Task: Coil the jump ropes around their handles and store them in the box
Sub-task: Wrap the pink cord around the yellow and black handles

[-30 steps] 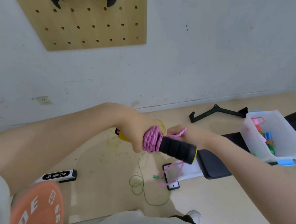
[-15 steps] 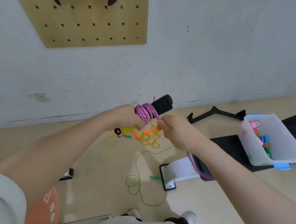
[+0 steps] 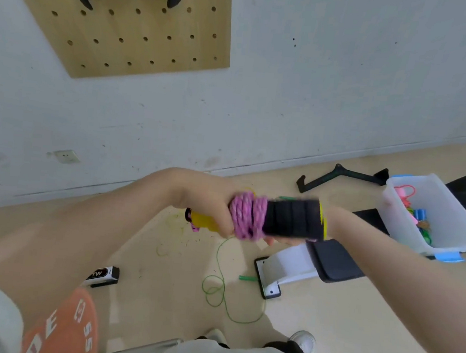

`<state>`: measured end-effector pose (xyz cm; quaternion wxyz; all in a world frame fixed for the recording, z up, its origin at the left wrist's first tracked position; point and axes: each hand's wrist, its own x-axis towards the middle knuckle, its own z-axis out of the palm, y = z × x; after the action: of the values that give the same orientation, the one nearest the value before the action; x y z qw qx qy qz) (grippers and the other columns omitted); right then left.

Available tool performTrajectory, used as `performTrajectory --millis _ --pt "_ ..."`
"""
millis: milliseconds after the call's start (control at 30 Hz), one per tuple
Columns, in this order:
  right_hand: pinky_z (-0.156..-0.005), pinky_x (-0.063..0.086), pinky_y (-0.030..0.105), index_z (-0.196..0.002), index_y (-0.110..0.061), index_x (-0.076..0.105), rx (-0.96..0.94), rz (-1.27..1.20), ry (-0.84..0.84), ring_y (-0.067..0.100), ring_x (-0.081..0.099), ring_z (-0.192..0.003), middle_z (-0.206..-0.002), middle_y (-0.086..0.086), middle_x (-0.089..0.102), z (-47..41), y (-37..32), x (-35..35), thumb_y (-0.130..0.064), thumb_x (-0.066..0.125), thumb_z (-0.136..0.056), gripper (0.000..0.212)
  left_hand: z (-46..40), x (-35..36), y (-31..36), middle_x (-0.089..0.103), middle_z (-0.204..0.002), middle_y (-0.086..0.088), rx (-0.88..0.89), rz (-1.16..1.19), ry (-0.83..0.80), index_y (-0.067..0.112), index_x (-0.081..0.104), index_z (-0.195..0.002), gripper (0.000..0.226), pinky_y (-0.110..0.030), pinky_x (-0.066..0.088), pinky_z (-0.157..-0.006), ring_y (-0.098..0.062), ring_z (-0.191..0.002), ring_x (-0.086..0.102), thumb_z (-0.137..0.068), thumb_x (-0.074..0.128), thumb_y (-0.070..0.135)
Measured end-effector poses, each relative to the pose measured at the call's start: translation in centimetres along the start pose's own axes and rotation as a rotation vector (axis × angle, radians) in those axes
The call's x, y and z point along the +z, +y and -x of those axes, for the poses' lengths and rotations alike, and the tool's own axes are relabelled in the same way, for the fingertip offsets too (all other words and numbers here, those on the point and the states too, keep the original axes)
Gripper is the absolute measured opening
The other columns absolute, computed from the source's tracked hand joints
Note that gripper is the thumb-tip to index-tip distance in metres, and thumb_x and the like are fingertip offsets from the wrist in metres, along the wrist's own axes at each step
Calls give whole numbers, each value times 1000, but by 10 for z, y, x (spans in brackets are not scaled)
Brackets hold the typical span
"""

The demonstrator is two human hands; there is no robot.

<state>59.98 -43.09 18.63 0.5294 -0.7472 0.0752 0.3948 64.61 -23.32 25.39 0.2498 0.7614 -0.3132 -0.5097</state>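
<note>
Gripping the handles (image 3: 293,220) in our left hand (image 3: 209,205), we hold them level at chest height above the floor (image 3: 355,316), fingers closed around the yellow end and the edge of the pink rope (image 3: 247,219). The rope sits coiled in a thick band around the middle, between the yellow part and the black foam grip. Our right hand (image 3: 285,241) is mostly hidden behind the grip; only fingertips show below it, near the coil, and we cannot tell whether they pinch anything. The frame is blurred here. The box (image 3: 449,225) stands well to the right on a dark bench (image 3: 334,263), with coloured ropes inside it. A green rope (image 3: 220,286) lies loose on the floor below our hands, uncoiled. A pegboard (image 3: 120,37) hangs on the wall above.
</note>
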Motion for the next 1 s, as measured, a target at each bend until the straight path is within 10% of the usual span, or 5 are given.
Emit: performTrajectory --millis 233,567,733,833,1000 --pt "-54 34 21 -109 -9 59 -188 622 99 10 45 -57 -66 -6 53 0 -53 14 -11 53 -86 24 -27 29 4 52 -73 -4 -276 -834 38 6 62 -100 29 -24 30 -43 -15 -51 40 -76 62 21" --pt "-73 47 33 -113 -15 43 -330 1201 399 24 59 -97 -106 2 58 -16 -53 46 -49 72 -68 63 -26 -1 -13 48 -56 1 -342 -555 317 17 51 -60 24 -23 35 -46 -16 -50 46 -66 73 22" --pt "-66 47 33 -105 -14 50 -362 927 674 28 61 -87 -94 6 64 -20 -48 28 -44 67 -71 48 -23 -15 -17 45 -134 -12 -260 -780 809 18 31 -140 85 -37 32 -104 -29 -123 41 -68 70 37" --pt "-71 53 38 -94 -15 59 -317 312 734 23 63 -77 -82 4 67 -25 -43 18 -46 70 -68 42 -23 -11 -16 1 -158 -10 -53 -365 1227 13 4 -150 90 -34 2 -116 -24 -145 4 -83 61 33" --pt "-60 51 33 -86 -11 62 -398 -2 784 17 64 -68 -79 5 68 -42 -51 25 -53 59 -60 49 -55 7 -7 59 -126 -9 132 779 883 11 51 -125 54 -37 43 -98 -21 -117 56 -84 59 44"
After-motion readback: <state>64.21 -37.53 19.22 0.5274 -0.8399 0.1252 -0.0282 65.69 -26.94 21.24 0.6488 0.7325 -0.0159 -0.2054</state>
